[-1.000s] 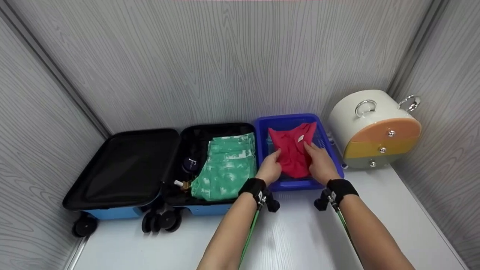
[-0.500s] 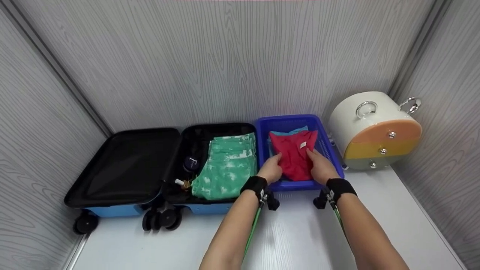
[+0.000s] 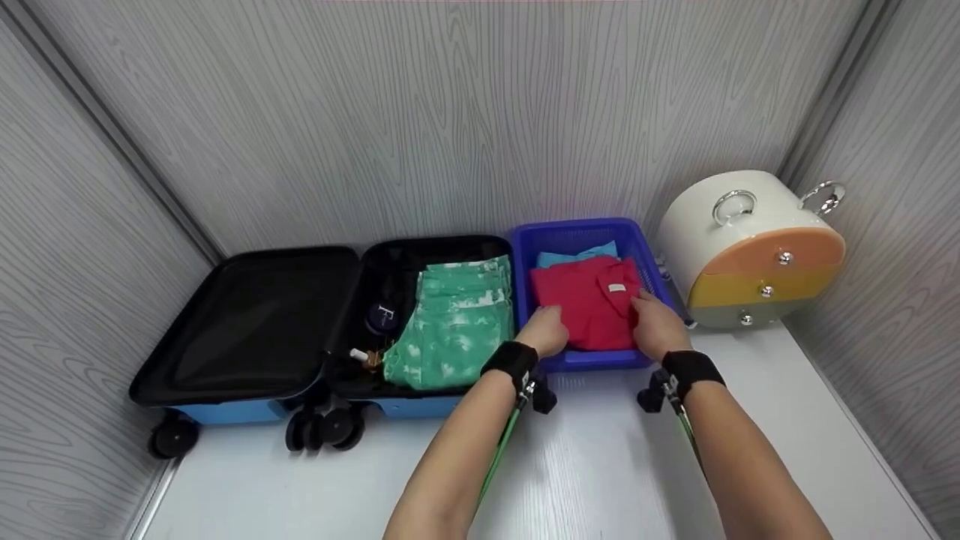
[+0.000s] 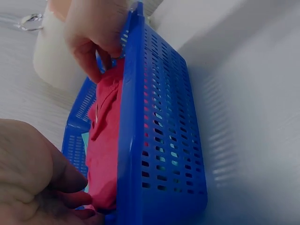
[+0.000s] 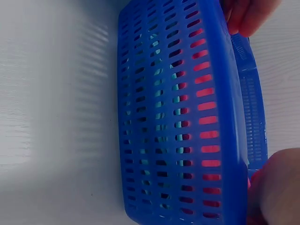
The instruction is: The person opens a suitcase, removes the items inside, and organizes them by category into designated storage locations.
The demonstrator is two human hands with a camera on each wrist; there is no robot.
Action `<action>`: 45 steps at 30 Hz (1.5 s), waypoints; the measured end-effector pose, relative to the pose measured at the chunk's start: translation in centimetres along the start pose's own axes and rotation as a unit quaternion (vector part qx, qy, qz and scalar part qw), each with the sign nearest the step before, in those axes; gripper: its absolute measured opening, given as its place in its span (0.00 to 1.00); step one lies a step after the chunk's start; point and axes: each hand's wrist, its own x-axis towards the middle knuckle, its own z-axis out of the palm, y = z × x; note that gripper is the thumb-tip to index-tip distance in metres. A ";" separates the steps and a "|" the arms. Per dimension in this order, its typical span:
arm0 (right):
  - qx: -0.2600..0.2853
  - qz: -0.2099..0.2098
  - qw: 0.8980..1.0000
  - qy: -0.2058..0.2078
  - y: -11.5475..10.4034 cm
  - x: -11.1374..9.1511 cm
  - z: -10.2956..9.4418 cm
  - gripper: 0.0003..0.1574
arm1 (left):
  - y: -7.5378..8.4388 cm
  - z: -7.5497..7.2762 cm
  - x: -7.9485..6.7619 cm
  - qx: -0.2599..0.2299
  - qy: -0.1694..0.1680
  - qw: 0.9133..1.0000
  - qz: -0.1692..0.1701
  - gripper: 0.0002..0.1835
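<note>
A folded red shirt (image 3: 586, 304) with a small white label lies in a blue plastic basket (image 3: 574, 361), over light-blue cloth (image 3: 577, 255). My left hand (image 3: 546, 330) grips the shirt's left edge inside the basket. In the left wrist view, the left thumb and curled fingers meet at the shirt's near corner. At the opposite edge, my right hand (image 3: 655, 324) pinches the shirt between thumb and fingers. The right wrist view shows mostly the basket's slotted wall (image 5: 178, 112), with red and blue-green cloth through the slots; part of the right hand is cut off there.
An open blue suitcase (image 3: 247, 330) with black lining stands left of the basket. Its right half holds a folded green-and-white garment (image 3: 457, 322), a dark round container (image 3: 382, 318) and a small white-capped item (image 3: 367, 358). A cream drawer box (image 3: 750, 255) adjoins the basket's right side.
The shirt has gone down flatter into the basket and spread wider. My hands have moved apart to its sides, and more light-blue cloth shows behind it.
</note>
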 end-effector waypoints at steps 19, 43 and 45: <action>0.082 -0.009 0.997 -0.008 -3.2 -0.7 -0.1 0.28 | -3.5 -5.1 -3.2 -0.110 0.033 0.991 0.062 0.27; 0.074 -0.091 0.988 -0.099 -20.2 -2.5 5.7 0.20 | -18.1 -12.5 -12.7 -0.079 0.058 0.975 -0.202 0.22; 0.011 -0.099 0.991 -0.086 -21.0 -2.5 6.4 0.14 | -18.6 -12.3 -12.8 -0.077 0.055 0.974 -0.205 0.21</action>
